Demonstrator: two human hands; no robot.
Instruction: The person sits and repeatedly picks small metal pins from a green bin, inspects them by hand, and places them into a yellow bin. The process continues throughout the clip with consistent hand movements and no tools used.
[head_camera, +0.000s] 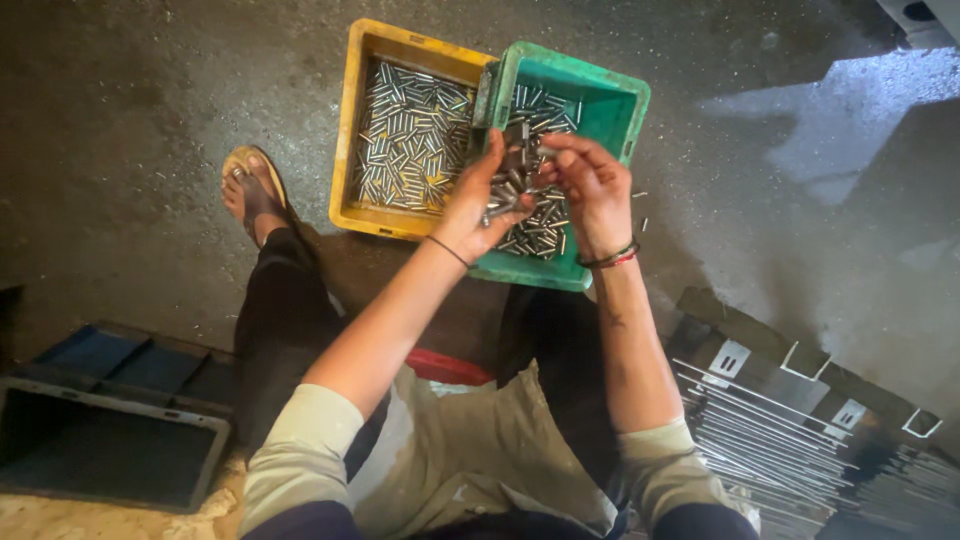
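My left hand (482, 200) is cupped over the green crate (628, 105) and holds a bunch of small metal pins (508, 180). My right hand (590, 180) is right beside it, fingers pinching at pins in that bunch. The green crate holds several loose metal pins (545, 232). A yellow crate (352, 120) to its left is filled with several more of the same pins (410, 135). Both wrists wear thin bands.
My sandalled foot (250, 190) rests on the concrete floor left of the yellow crate. A dark blue tray (110, 410) lies at lower left. A stack of long metal rods and brackets (790, 430) lies at lower right. A red object (445, 365) shows between my legs.
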